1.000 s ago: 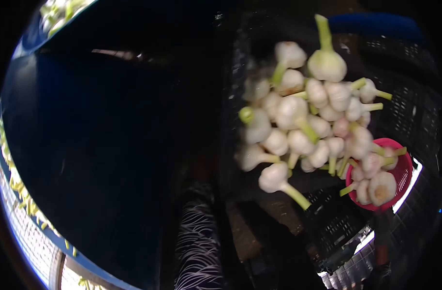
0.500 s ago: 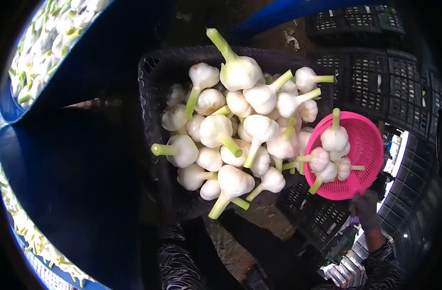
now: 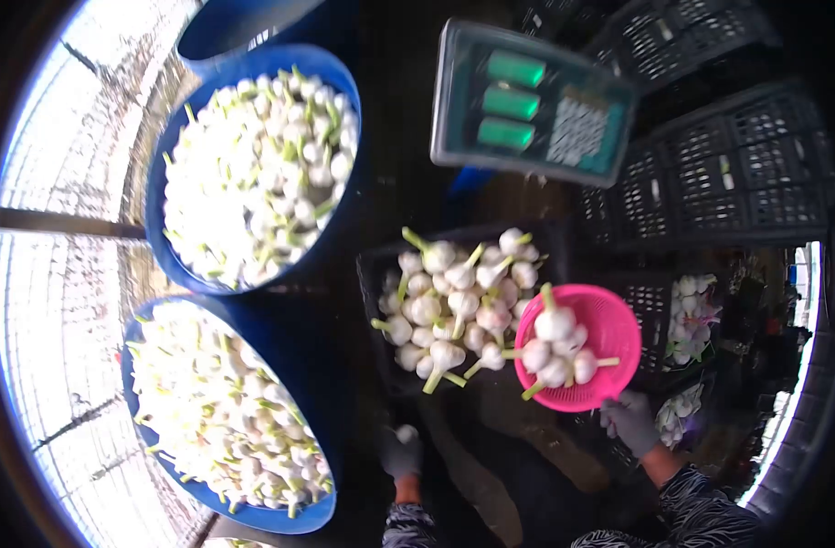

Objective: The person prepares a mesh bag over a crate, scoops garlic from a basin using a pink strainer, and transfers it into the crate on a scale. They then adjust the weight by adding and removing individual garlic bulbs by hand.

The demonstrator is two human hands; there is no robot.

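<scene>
Near the crate (image 3: 370, 283), right hand (image 3: 632, 422) curled on pink basket (image 3: 623, 327), forearm (image 3: 662, 466) angled inward, left hand (image 3: 401, 457) lower, its hold unclear

Basket (image 3: 620, 342): one, containing five visible bulbs (image 3: 554, 324). Hands: two, the right hand (image 3: 629, 422) at the basket's near edge, the left hand (image 3: 402, 457) nearer and left of it. Crate (image 3: 372, 292) of bulbs, immediately left of the basket: one, roughly twenty bulbs visible. Bulb-filled drums (image 3: 317, 513), farther left: two, contents uncountable. Scale display (image 3: 573, 169), beyond the basket: one, with three green screens (image 3: 509, 100).
</scene>
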